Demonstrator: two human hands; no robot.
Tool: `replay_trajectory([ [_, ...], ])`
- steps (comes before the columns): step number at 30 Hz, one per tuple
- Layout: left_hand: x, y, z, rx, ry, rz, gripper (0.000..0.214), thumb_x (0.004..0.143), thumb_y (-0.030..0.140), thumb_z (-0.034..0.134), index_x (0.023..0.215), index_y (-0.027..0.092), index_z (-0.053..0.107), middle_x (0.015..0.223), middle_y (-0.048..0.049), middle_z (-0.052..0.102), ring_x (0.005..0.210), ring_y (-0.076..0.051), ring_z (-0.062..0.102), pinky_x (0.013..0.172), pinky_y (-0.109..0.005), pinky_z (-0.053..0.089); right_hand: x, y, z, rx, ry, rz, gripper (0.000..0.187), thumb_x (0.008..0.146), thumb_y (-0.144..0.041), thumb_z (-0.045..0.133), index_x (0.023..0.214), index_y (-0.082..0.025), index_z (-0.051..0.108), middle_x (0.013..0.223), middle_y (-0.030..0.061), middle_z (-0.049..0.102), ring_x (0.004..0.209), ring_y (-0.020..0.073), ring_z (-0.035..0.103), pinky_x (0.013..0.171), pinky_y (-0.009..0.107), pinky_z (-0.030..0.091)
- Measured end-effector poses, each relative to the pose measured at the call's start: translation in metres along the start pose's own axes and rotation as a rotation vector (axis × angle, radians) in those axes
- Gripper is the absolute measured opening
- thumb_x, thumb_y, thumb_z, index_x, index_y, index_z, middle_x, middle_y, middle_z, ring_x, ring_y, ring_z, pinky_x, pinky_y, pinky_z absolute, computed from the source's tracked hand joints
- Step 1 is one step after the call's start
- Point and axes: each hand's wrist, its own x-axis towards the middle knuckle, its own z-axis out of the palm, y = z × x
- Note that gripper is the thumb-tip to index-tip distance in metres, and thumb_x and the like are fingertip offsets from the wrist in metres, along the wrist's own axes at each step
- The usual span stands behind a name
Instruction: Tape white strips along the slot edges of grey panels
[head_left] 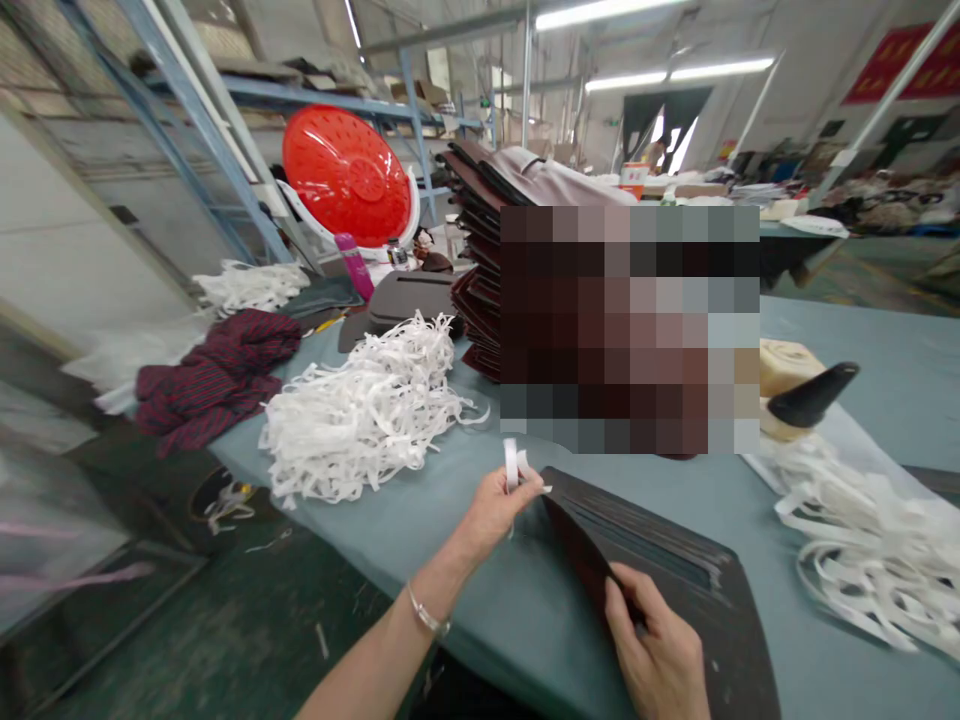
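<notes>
My left hand [495,515] is closed on a curled white strip [511,464], its fingertips at the far corner of a dark brown leather-like piece [574,545]. The near edge of that piece is pinched between the thumb and fingers of my right hand [652,635]. Tilted up along its left side, the piece stands partly over a dark board [739,625] with a long slot, which lies on the blue-green covered table [450,590]. Whether the strip touches the piece I cannot tell. A pile of white strips [352,425] sits left of my hands.
Folded brown pieces [476,290] rise in a tall stack behind, partly hidden by a pixelated patch. More white strips [870,540] and a black-tipped object [814,395] lie on the right. Toward the back left are a striped cloth [217,380], a pink bottle [354,266] and a red basin [349,175].
</notes>
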Motion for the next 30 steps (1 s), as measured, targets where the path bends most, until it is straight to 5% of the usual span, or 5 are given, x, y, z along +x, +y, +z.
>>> replay_trajectory([
  [7,0.035,0.018,-0.018,0.014,0.203,0.094,0.033,0.075,0.047,0.063,0.081,0.015,0.057,0.057,0.0052,0.047,0.052,-0.007,0.039,0.052,-0.020,0.031,-0.026,0.015,0.018,0.065,-0.063,-0.170,0.017,0.085,-0.027,0.053,0.098,-0.022,0.061,0.085,0.0016,0.070,0.072,0.0130,0.068,0.068,0.017,0.053],
  [12,0.034,0.026,0.003,0.077,0.021,0.035,0.035,0.074,0.047,0.063,0.082,0.014,0.059,0.063,0.0025,0.051,0.057,-0.008,0.044,0.057,-0.021,0.036,-0.011,0.007,0.024,0.257,-0.262,0.026,0.027,0.080,-0.036,0.060,0.103,-0.023,0.062,0.080,0.0019,0.068,0.060,0.0126,0.063,0.056,0.021,0.053],
  [17,0.015,0.017,0.050,0.060,-0.275,-0.064,0.032,0.076,0.046,0.061,0.082,0.015,0.059,0.063,0.0029,0.049,0.056,-0.008,0.043,0.056,-0.020,0.034,0.040,0.006,0.013,0.526,-0.059,0.390,0.063,0.079,-0.045,0.058,0.134,-0.021,0.039,0.119,0.0116,0.058,0.075,0.0151,0.062,0.054,0.026,0.053],
  [22,0.001,0.003,0.074,0.146,-0.536,-0.099,0.016,0.077,0.029,0.056,0.083,0.015,0.061,0.067,0.0011,0.053,0.058,-0.008,0.044,0.054,-0.020,0.035,0.056,0.015,0.007,0.514,-0.110,0.349,0.036,0.080,-0.046,0.055,0.100,-0.017,0.066,0.097,0.0070,0.066,0.086,0.0187,0.060,0.075,0.030,0.050],
  [30,-0.003,-0.022,0.077,0.167,-0.567,-0.209,0.039,0.084,0.048,0.048,0.082,0.012,0.062,0.071,-0.0031,0.060,0.063,-0.012,0.053,0.060,-0.023,0.042,0.043,0.021,0.019,0.805,-0.050,0.567,0.037,0.080,-0.052,0.054,0.090,-0.017,0.063,0.067,-0.0005,0.063,0.046,0.0085,0.047,0.044,0.023,0.040],
])
